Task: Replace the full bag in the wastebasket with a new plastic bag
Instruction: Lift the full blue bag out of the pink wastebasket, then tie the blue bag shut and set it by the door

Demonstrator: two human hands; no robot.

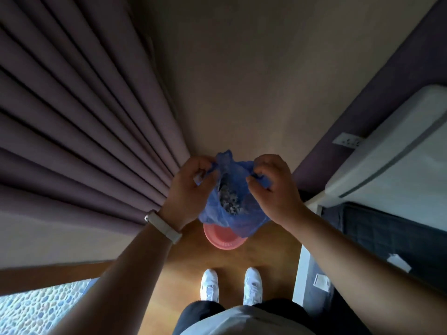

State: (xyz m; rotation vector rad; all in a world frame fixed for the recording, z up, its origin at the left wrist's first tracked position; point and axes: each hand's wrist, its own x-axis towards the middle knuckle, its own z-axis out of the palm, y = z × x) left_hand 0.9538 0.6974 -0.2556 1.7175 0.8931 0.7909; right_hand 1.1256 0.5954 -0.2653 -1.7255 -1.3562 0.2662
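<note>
A blue plastic bag [233,201] with crumpled rubbish inside hangs in the air between my hands. My left hand [191,189] pinches the bag's left top edge. The right top edge is pinched by my right hand [273,189]. The bag's mouth is pulled partly open, and the rubbish shows through it. Directly below the bag stands a pink wastebasket [221,239] on the wooden floor; only part of its rim shows, the rest is hidden behind the bag. I cannot tell whether anything is inside the basket.
Purple curtains [84,117] hang on the left. A beige wall [242,81] lies ahead. A bed with a white pillow [399,153] and dark frame stands on the right. A pebble-patterned mat [41,308] lies at lower left. My white shoes [231,284] stand on the wooden floor.
</note>
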